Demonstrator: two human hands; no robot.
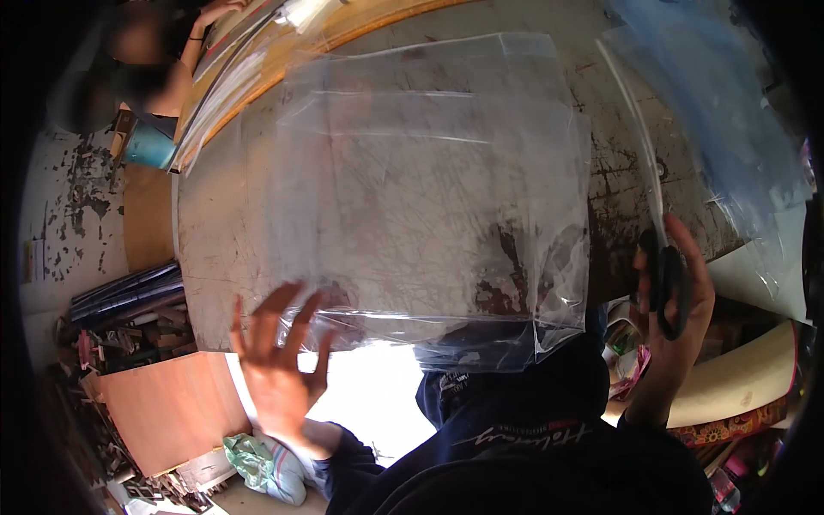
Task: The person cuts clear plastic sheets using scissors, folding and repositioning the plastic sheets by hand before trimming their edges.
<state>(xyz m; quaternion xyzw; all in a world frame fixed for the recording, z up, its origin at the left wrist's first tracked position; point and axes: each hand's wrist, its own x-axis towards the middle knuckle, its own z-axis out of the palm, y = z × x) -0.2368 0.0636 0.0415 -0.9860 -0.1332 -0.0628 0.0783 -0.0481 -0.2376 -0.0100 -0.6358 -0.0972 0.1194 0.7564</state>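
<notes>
A clear plastic sheet or bag [412, 206] lies over the worn tabletop, its creased near edge hanging past the table's front edge. At its near left corner is my left hand [279, 369], fingers spread, touching or just above the plastic; which of the two I cannot tell. My right hand [687, 292], right of the sheet, grips black-handled scissors [668, 287] with fingers around the loops. A long pale blade-like strip [639, 120] extends up from the scissors toward the back of the table.
Bluish plastic sheeting [712, 103] is heaped at the right. Another person's arm [196, 47] rests by stacked sheets and boards [249, 81] at the back left. Dark rolls [129, 287] and a brown board [172, 412] stand left, beside a cream roll [738, 378] at lower right.
</notes>
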